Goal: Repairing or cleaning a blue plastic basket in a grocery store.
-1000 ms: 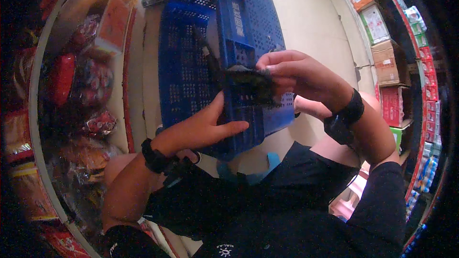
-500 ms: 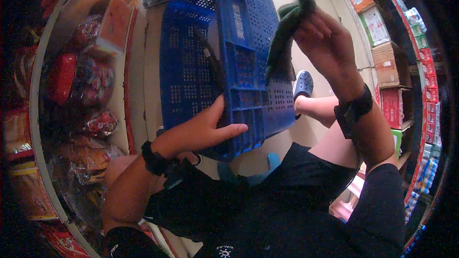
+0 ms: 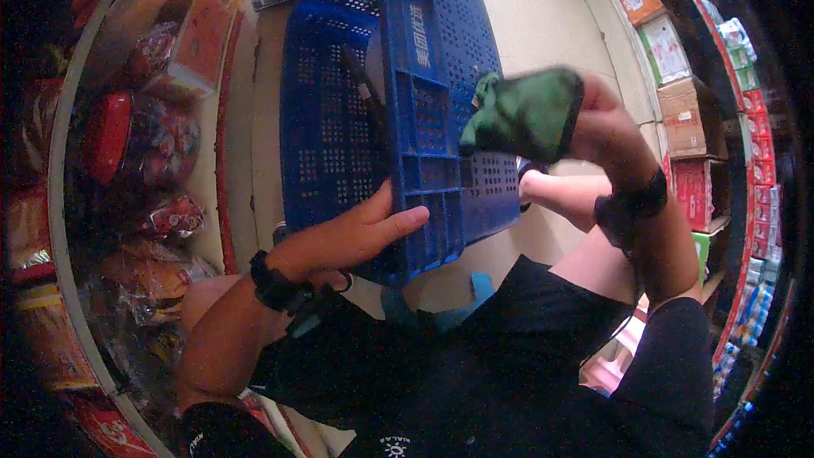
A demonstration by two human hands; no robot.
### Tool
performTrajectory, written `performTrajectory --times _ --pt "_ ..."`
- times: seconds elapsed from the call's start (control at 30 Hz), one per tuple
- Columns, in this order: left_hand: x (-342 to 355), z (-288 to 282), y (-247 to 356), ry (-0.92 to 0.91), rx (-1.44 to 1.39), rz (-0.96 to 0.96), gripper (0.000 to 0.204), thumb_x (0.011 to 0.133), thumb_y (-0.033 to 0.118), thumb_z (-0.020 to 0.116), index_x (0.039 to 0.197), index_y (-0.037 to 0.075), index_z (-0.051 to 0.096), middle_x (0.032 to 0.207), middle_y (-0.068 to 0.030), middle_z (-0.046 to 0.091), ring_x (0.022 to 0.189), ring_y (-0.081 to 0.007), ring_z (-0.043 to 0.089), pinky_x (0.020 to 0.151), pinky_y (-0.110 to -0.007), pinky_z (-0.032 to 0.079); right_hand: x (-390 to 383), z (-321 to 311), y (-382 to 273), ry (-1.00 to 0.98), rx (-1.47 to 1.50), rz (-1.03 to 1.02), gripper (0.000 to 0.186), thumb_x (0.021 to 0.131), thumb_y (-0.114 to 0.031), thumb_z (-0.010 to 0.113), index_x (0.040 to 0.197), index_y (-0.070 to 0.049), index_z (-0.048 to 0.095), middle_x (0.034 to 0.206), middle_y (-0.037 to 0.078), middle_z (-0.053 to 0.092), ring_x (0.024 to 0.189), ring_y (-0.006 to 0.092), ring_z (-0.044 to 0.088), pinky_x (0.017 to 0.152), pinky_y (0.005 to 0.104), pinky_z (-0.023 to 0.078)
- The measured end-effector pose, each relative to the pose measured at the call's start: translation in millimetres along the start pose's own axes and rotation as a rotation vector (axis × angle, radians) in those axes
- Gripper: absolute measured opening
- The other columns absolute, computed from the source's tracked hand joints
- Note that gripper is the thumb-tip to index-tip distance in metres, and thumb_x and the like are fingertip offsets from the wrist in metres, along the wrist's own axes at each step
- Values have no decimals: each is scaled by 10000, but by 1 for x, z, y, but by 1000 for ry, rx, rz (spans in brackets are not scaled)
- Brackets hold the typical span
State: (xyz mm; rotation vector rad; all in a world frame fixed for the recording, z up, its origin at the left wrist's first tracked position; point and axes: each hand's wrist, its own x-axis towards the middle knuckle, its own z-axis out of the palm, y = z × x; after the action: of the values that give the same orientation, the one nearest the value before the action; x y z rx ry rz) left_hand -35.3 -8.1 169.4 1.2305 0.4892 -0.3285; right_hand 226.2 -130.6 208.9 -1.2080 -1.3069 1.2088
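Right hand (image 3: 606, 123) holds a green cloth (image 3: 530, 114) against or just above a blue crate (image 3: 458, 42); left hand (image 3: 360, 237) grips the crate's rim

The crate, a perforated plastic one, lies tipped in front of the person, its open side facing left. Its long axis runs away from the body, nearly straight ahead. The left hand straddles the near part of the rim, thumb spread over the outside. The right hand, closed on the cloth, is raised to the right of the crate, and the cloth stretches leftward from it across the outer side wall. The right hand is the nearer one to that wall's middle.

The left fingers are hidden behind the rim. The right hand is blurred, its fingers partly behind the cloth, and whether the cloth touches the wall is impossible to tell. A dark strip (image 3: 370, 102) inside the crate is hard to identify. The crate's far end meets the upper edge of view and seems cut off.
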Motion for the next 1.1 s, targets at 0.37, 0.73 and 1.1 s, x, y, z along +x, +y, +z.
performTrajectory --times 0.37,0.73,1.1 --pt "29 -2 -36 1 -210 11 609 990 407 356 1452 48 189 1377 -119 398 1210 -190 435 995 -343 369 10 73 48 -72 -508 -250 67 779 -25 645 837 -30 612 658 83 576 609 215 589 537 327 429" --pt "34 2 -41 276 17 222 524 975 252 383 1402 -21 253 1050 -167 606 858 -219 623 753 -340 503 10 70 29 -262 -1043 -478 137 667 -82 716 703 -77 584 602 42 571 556 234 579 512 360 446" --pt "40 3 -42 363 298 387 566 950 300 389 1365 -60 251 738 -223 616 608 -281 631 570 -378 488 10 63 31 -360 -806 -324 65 717 -60 681 762 -42 638 573 95 568 526 285 588 497 372 450"
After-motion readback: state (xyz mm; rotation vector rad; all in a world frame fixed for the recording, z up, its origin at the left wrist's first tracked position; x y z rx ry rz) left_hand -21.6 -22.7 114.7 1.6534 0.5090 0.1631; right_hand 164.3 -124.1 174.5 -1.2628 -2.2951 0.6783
